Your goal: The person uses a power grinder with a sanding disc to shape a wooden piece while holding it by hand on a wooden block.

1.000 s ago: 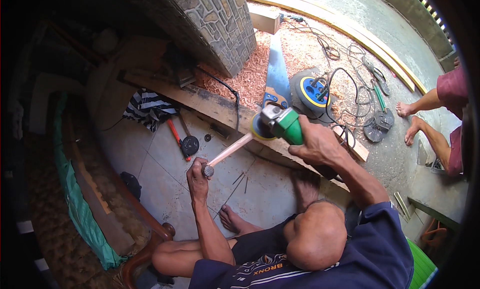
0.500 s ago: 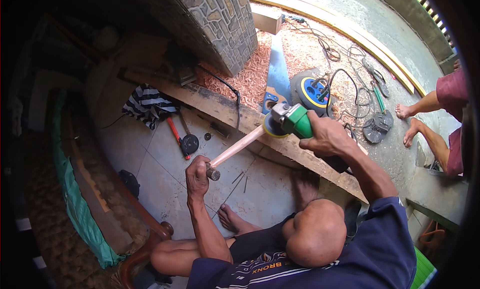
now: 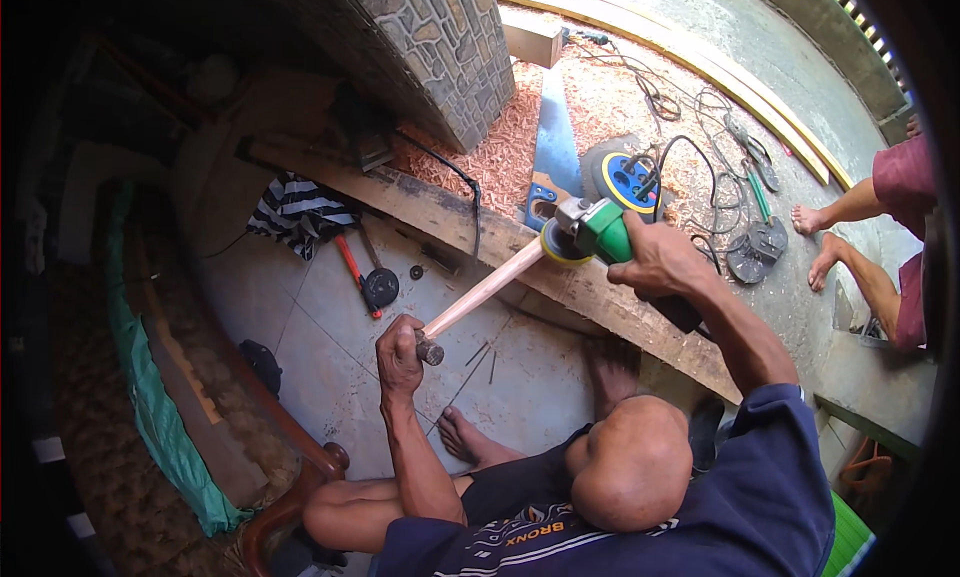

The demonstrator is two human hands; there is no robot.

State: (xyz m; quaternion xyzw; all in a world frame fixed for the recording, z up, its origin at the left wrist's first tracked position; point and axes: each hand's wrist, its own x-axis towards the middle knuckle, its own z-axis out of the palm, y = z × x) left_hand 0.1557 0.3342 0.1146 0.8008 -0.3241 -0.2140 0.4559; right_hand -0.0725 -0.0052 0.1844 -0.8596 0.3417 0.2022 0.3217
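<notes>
My left hand grips a hammer at its dark metal head; the pale wooden handle points up and right. My right hand is closed on a green angle grinder, whose yellow-rimmed disc meets the far end of the handle. Beneath them lies a long, worn plank. Just beyond it are a hand saw and a round blue cord reel. A dark-shirted torso and bald head fill the bottom, with bare feet on tiles.
Wood shavings, tangled cords and tools cover the far floor. Another person's bare legs are at right. A striped cloth, red-handled tool and black round object lie left. A wooden-framed seat and stone-clad column border the area.
My right hand and the grinder have shifted to the right and slightly up. The hammer's handle has followed the disc, and its head has turned slightly in my left hand.
</notes>
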